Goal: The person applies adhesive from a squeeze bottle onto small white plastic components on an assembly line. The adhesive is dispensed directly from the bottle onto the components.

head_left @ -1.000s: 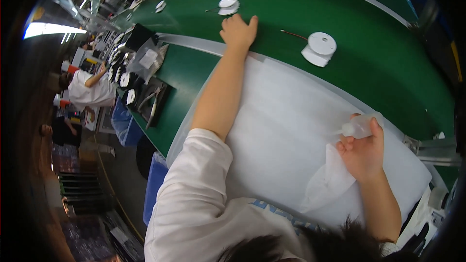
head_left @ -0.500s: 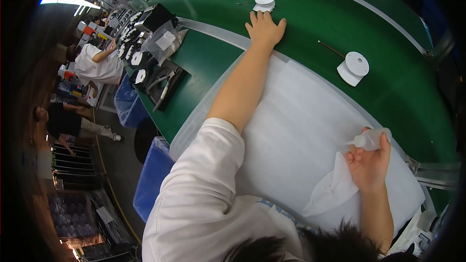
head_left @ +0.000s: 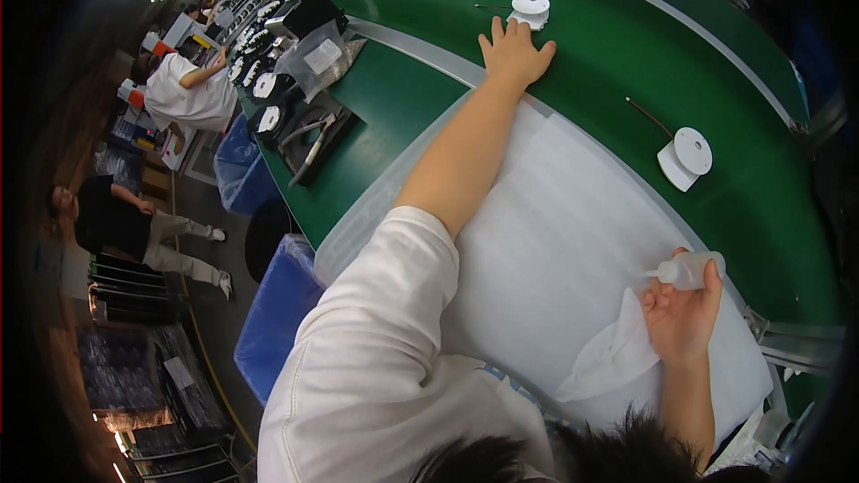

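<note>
My left arm reaches far across, and the left hand (head_left: 516, 57) has its fingers spread over a green belt. Its fingertips are at the near edge of a round white device (head_left: 531, 5) with a thin wire; whether they touch it I cannot tell. Nothing shows in that hand's grasp. Close to my body, my right hand (head_left: 682, 326) holds a small translucent squeeze bottle (head_left: 693, 271), tilted sideways with its nozzle pointing left. A white cloth (head_left: 610, 356) hangs by the fingers of this hand; whether they grip it is unclear. Another white device (head_left: 692, 152) with a dark wire sits on the belt.
White padded sheeting (head_left: 546, 241) covers the worktop before me. To its left are a black holder with a cabled tool (head_left: 310, 143), a bag of small parts (head_left: 327, 63) and blue-lined bins (head_left: 282, 313). Two people are at far left. A metal rail (head_left: 412, 49) edges the belt.
Both white devices have shifted rightward, the nearer one also toward me. My left hand has followed the farther one to the right. The right hand still holds the bottle. The whole view has shifted slightly.
</note>
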The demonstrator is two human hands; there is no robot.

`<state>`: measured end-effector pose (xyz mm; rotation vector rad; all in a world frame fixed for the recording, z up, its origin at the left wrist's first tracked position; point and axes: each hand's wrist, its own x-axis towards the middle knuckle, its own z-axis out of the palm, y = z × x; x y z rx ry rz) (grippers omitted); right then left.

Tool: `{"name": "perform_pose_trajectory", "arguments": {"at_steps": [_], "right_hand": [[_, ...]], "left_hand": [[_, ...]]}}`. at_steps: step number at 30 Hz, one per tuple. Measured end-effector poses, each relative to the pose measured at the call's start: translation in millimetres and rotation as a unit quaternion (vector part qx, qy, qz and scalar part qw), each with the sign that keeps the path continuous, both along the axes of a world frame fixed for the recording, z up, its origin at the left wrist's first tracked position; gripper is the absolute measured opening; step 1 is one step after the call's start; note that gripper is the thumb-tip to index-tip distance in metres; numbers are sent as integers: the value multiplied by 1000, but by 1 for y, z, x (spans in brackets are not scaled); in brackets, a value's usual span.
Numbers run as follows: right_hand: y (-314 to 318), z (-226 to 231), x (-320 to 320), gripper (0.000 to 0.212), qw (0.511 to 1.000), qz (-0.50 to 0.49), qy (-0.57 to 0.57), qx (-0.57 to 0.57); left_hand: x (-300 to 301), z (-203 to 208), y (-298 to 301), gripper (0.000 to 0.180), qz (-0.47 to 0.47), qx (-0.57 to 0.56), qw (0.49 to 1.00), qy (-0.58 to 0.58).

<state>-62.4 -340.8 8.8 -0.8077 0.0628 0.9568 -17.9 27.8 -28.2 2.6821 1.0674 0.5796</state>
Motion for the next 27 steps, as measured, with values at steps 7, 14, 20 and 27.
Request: {"name": "perform_pose_trajectory", "arguments": {"at_steps": [7,14,20,27], "right_hand": [[1,2,-2,40,1000,-3,5,0],[2,3,-2,39,1000,-2,1,-15],[2,4,0,39,1000,-6,10,-10],[-3,8,-2,38,1000,0,1,31]], "left_hand": [[2,4,-3,41,-8,0,998,-66],[-2,11,-9,53,82,-31,988,-130],[1,17,-10,62,52,-4,997,-61],[-1,43,-37,52,-176,37,904,-388]]}}
